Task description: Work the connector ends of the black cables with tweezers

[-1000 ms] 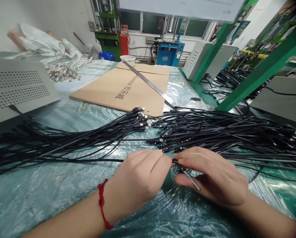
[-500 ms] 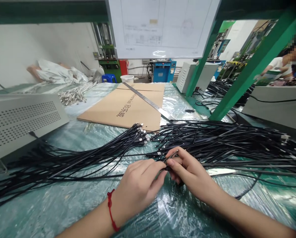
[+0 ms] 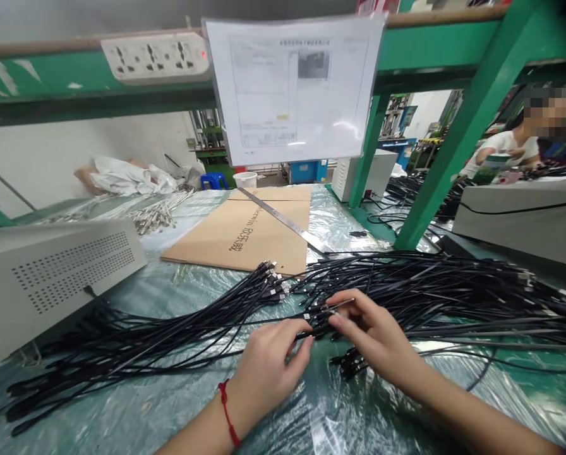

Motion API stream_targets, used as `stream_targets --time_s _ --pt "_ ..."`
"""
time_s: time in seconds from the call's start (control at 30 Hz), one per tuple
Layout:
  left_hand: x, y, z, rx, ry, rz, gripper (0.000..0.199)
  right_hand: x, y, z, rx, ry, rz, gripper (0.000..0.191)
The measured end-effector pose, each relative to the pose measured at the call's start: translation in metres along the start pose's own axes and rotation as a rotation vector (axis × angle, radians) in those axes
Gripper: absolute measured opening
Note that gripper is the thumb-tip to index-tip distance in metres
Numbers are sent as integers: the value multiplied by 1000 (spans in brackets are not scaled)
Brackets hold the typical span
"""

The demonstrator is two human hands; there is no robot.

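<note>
My left hand, with a red cord bracelet at the wrist, pinches a black cable near its end. My right hand sits a short gap to the right, its thumb and forefinger closed on a slim metal tool that looks like tweezers. The cable end between the hands is partly hidden by my fingers. Under and beside my right hand lie several black cable ends. To the left spreads a bundle of black USB cables, its metal plugs pointing away from me.
A large heap of black cables covers the right side. Behind lie a cardboard sheet and a steel ruler. Perforated grey box at left, green post at right, paper sheet hanging overhead. A person sits far right.
My hands have drawn apart, having been together at the cable end. The metal tool shows more clearly now. My view has tilted up, bringing a power strip into sight.
</note>
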State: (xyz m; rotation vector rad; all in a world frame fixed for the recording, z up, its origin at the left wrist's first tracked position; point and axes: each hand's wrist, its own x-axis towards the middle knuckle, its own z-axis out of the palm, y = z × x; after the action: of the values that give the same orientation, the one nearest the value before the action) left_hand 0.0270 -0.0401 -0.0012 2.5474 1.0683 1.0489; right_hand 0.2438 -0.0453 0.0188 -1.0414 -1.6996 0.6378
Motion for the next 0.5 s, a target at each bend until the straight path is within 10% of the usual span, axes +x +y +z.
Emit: stream_targets --time_s 0.27,0.5 --pt "17 -56 -12 367 83 -223 26 62 29 -121 196 417 -279 20" --pt "20 -56 -15 377 -11 -181 19 51 41 -200 88 562 -576 41"
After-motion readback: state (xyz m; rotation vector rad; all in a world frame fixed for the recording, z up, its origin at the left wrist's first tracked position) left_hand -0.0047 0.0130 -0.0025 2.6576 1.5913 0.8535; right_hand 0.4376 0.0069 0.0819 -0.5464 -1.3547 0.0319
